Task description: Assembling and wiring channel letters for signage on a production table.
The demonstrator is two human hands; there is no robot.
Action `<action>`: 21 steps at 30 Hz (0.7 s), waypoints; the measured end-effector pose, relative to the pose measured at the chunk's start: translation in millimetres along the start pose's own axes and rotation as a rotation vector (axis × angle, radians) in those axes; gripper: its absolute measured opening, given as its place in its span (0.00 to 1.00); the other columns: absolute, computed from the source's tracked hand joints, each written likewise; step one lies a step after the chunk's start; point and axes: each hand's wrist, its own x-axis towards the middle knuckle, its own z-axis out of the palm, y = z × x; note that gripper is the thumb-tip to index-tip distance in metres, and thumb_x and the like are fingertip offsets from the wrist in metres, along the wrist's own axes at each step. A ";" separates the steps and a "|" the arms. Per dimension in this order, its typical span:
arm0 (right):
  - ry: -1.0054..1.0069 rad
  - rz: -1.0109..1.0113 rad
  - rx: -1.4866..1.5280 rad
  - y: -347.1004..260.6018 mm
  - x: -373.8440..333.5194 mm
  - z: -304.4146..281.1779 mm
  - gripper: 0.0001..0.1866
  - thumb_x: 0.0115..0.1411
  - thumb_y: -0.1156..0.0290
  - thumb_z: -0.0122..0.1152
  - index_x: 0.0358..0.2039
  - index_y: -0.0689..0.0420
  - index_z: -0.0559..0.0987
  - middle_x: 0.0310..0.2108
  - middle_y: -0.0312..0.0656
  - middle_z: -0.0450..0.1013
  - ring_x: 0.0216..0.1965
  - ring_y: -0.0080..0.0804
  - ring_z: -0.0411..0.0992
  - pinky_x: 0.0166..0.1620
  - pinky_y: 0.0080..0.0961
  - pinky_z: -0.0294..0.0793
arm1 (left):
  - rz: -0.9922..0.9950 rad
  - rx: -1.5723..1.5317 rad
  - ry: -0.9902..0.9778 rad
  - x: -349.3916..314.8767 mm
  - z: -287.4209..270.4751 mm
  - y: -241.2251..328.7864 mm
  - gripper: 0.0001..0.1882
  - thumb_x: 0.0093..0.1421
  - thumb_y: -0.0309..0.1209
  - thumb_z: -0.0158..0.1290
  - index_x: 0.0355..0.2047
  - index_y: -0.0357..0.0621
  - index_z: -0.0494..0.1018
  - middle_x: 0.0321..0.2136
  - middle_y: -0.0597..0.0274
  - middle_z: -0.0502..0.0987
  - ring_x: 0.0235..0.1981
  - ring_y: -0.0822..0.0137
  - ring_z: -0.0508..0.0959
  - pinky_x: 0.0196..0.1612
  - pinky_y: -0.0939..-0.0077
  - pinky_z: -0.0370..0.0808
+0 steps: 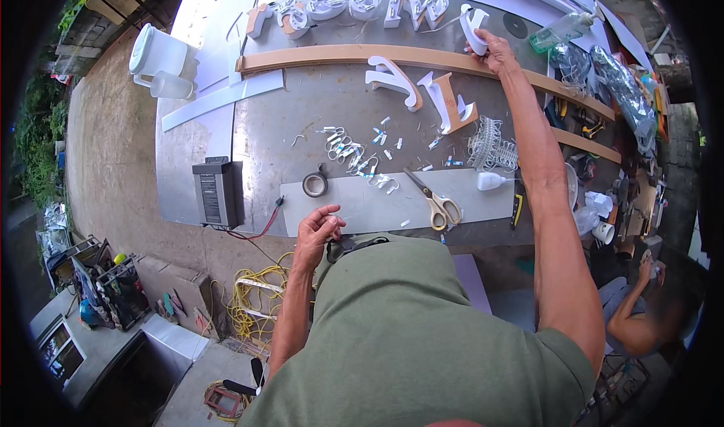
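Observation:
At the far right of the worktable, my right hand (495, 52) grips a white sign letter (473, 24), its fingers closed around the lower part. My left hand (315, 235) is by the near table edge in front of my body, its fingers loosely bent and apart with no object visible in them. Nearest to it are a roll of dark tape (306, 191) and a red-and-black wire end (279, 201). Two more white and tan letters, one curved (407, 88) and one angular (458, 110), rest mid-table. A further row of letters (339, 6) stands along the back.
A long tan bar (339, 55) crosses the table. Wired light modules (347, 148), scissors (430, 195), a white bottle (492, 180) and a tangled clear strand (492, 146) lie nearer. A black power unit (216, 193) sits front left. Another person (637, 306) sits at right.

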 end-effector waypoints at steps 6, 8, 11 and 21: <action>-0.002 0.015 0.063 -4.1 22.7 10.1 0.17 0.60 0.62 0.69 0.41 0.64 0.82 0.30 0.48 0.80 0.26 0.33 0.80 0.25 0.25 0.80 | -0.004 -0.056 0.109 8.0 -0.9 -11.2 0.21 0.66 0.30 0.58 0.56 0.33 0.72 0.36 0.56 0.81 0.32 0.74 0.79 0.39 0.80 0.78; 0.007 0.007 -0.012 -0.6 29.0 11.1 0.17 0.59 0.61 0.71 0.39 0.63 0.83 0.30 0.46 0.81 0.25 0.32 0.79 0.25 0.26 0.78 | -0.051 -0.101 0.130 8.7 0.2 -16.4 0.20 0.67 0.30 0.57 0.56 0.33 0.72 0.35 0.57 0.81 0.31 0.73 0.79 0.37 0.80 0.78; 0.049 -0.031 -0.165 6.9 39.0 8.0 0.16 0.58 0.60 0.73 0.39 0.59 0.83 0.29 0.43 0.80 0.25 0.32 0.78 0.26 0.23 0.76 | -0.065 -0.145 0.137 11.7 -9.1 -23.0 0.18 0.68 0.30 0.56 0.55 0.34 0.72 0.35 0.57 0.81 0.30 0.72 0.80 0.35 0.78 0.79; 0.257 -0.219 -0.879 7.3 36.5 10.7 0.30 0.56 0.38 0.58 0.44 0.50 0.87 0.43 0.49 0.81 0.50 0.48 0.76 0.57 0.39 0.71 | -0.056 -0.123 0.159 17.9 -13.7 -34.1 0.15 0.68 0.31 0.55 0.51 0.36 0.73 0.33 0.57 0.82 0.26 0.69 0.82 0.30 0.75 0.81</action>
